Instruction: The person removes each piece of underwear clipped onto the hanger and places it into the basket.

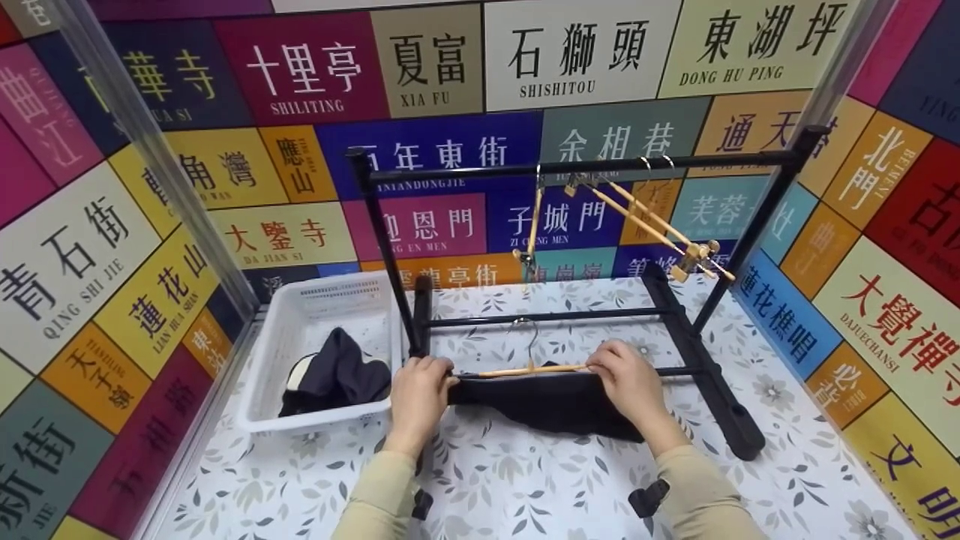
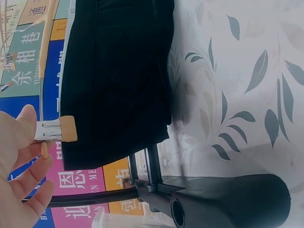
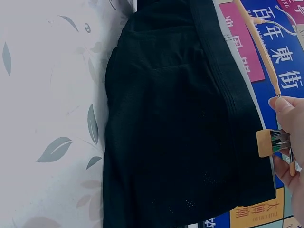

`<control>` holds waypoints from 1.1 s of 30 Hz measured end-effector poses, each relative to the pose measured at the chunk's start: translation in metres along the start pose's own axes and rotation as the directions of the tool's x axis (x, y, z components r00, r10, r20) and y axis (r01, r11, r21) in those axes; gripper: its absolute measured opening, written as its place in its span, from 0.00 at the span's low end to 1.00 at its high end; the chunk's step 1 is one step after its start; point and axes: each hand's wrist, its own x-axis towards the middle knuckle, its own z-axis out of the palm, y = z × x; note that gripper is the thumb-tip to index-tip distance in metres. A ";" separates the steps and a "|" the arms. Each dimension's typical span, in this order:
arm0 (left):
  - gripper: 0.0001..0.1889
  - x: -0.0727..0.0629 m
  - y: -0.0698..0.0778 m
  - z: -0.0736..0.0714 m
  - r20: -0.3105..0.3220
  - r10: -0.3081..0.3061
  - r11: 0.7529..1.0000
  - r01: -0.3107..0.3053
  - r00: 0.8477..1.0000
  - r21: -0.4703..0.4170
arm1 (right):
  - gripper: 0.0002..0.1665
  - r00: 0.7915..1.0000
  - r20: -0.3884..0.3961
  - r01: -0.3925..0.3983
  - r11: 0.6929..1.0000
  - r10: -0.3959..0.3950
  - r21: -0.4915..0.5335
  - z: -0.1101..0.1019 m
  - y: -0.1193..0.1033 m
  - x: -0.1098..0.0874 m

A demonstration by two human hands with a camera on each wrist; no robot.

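In the head view, both hands hold a wooden clip hanger (image 1: 553,369) low in front of the rack, its metal hook pointing up. My left hand (image 1: 418,397) grips the hanger's left end, and my right hand (image 1: 630,384) pinches the right end. A black garment (image 1: 544,401) with a stitched top band hangs from it, lower part close over the table. The left wrist view shows the fingers around one clip (image 2: 69,128), which bites the garment's top edge. Another clip (image 3: 264,143) sits on the opposite corner, beside my right thumb and fingers.
A black rack (image 1: 465,169) stands on the leaf-patterned table (image 1: 810,487), its feet reaching forward. Several wooden clip hangers (image 1: 641,214) hang on its top bar. At left, a white basket (image 1: 319,422) holds another dark cloth item (image 1: 337,375). Sign-covered walls (image 1: 585,52) surround the table.
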 end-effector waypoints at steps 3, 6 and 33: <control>0.12 0.001 -0.002 0.002 -0.025 0.010 1.000 -0.010 1.000 0.001 | 0.05 1.000 0.000 0.006 1.000 -0.006 0.005 0.002 0.000 0.000; 0.12 0.002 -0.004 0.004 -0.042 0.017 1.000 -0.017 0.999 0.001 | 0.09 1.000 -0.007 0.007 1.000 -0.007 0.005 0.004 0.001 0.000; 0.15 -0.001 -0.007 -0.002 0.094 -0.002 1.000 -0.001 0.996 0.028 | 0.10 1.000 0.008 0.016 0.999 -0.017 0.028 0.001 -0.003 0.001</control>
